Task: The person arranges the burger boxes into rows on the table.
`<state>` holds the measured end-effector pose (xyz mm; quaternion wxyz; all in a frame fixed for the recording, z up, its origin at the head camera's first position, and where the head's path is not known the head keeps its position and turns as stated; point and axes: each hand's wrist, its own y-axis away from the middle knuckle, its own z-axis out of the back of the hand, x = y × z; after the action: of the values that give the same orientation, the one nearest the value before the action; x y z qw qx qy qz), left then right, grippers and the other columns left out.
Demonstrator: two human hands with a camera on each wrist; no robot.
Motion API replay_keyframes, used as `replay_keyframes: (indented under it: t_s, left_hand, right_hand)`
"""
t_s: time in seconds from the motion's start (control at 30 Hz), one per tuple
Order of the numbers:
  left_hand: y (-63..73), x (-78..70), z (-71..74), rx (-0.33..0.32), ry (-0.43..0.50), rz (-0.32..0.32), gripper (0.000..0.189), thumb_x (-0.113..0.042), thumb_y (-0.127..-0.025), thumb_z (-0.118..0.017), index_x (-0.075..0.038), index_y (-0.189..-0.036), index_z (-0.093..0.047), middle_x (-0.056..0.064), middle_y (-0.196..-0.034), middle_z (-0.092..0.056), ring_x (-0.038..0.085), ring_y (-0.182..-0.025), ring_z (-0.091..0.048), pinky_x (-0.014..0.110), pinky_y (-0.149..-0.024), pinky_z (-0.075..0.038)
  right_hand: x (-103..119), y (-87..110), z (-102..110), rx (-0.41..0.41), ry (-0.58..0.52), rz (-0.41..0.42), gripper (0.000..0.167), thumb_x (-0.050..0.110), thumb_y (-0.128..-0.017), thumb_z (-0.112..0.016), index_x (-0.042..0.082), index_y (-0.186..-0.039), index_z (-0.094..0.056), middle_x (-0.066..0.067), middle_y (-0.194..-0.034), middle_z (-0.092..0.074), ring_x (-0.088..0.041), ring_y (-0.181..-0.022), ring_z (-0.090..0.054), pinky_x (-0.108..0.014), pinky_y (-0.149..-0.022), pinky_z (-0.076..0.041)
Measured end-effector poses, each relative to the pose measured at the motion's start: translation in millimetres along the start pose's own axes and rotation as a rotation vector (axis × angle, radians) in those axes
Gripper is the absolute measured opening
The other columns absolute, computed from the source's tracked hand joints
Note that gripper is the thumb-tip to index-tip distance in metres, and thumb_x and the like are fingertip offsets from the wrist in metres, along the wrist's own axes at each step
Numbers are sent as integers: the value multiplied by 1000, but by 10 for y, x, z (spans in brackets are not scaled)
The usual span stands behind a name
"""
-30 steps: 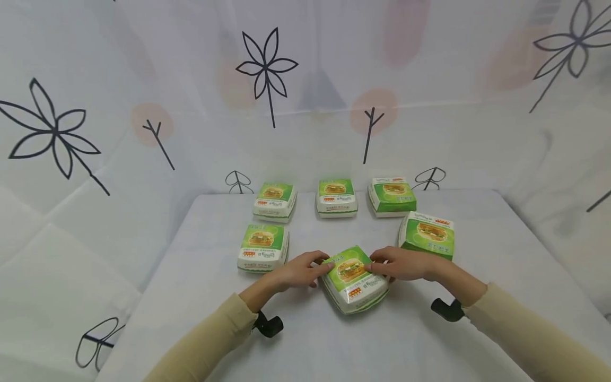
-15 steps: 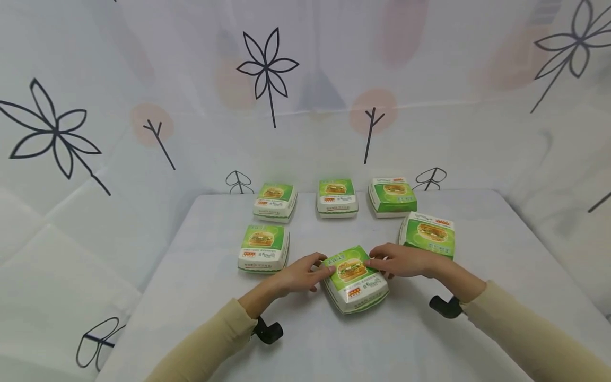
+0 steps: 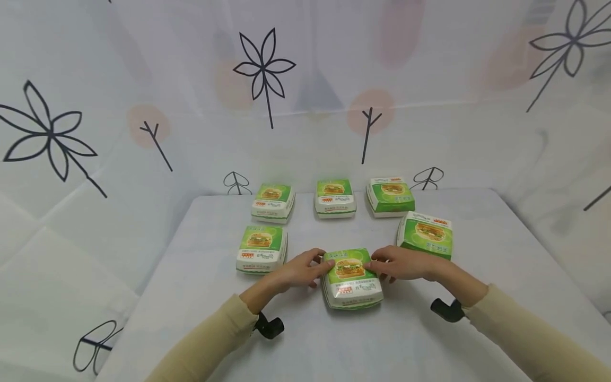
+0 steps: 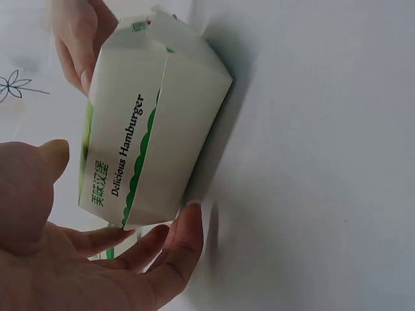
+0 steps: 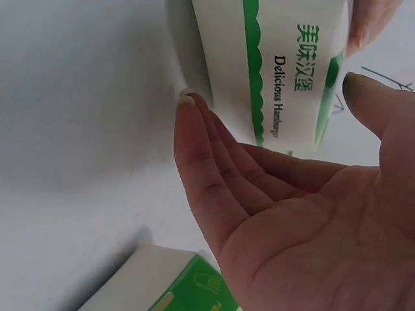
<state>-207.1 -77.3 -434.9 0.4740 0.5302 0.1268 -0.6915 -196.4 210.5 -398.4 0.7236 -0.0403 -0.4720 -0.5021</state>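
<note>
A green and white hamburger box (image 3: 350, 278) lies on the table between my two hands, printed with a burger on its lid. My left hand (image 3: 303, 269) is at its left side; the left wrist view shows fingertips at the box's corner and the thumb (image 4: 55, 159) a little apart from the lid. On the other side is my right hand (image 3: 401, 263). Its fingers (image 5: 201, 152) reach along the box's wall, loosely bent, while the thumb (image 5: 363, 94) is close to the lid's edge. Whether each fingertip touches the box is hard to tell.
Three similar boxes form a back row: left box (image 3: 273, 203), middle box (image 3: 335, 199), right box (image 3: 390, 197). Another box (image 3: 261, 249) stands at the left, and one more box (image 3: 426, 234) is just behind my right hand. A patterned cloth (image 3: 296, 143) hangs behind the white table (image 3: 200, 318).
The hamburger box between my hands has turned from a slant to nearly square with the table. Both hands stay beside it with only slight shifts. The other boxes keep their places.
</note>
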Motion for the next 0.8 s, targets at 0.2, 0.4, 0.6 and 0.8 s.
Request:
replay_keyframes:
  t_s: [0.2, 0.4, 0.6, 0.8]
  left_hand:
    - [61, -18, -39, 3, 15, 35, 68, -47, -102, -60, -6, -152, -38, 17, -139, -51, 27, -89, -68, 40, -80, -59]
    - [35, -8, -43, -24, 8, 45, 68, -45, -104, -59, -4, -153, -38, 18, -139, -52, 26, -92, -69, 40, -79, -61]
    - [4, 20, -41, -25, 33, 33, 64, -43, -105, -58, -4, -152, -39, 18, -140, -51, 25, -103, -65, 40, -79, -62]
    - [-2, 22, -59, 4, 99, 14, 61, -40, -107, -55, -3, -152, -38, 19, -143, -46, 27, -112, -60, 41, -81, -62]
  right_hand:
    - [8, -10, 14, -2, 1, -5, 45, 38, -105, -58, -2, -126, -61, -8, -105, -65, -25, -97, -63, -40, -83, -59]
    - [-18, -12, -44, -7, -39, -30, 43, 39, -105, -57, 0, -122, -63, -8, -101, -65, -24, -93, -63, -38, -81, -59]
    - [-27, 10, -127, -29, -83, -44, 42, 39, -106, -56, -1, -118, -65, -7, -97, -66, -24, -88, -66, -38, -78, -60]
    - [-55, 31, -143, -42, -151, -44, 47, 37, -107, -56, -5, -125, -62, -9, -107, -67, -22, -92, -67, -39, -80, -61]
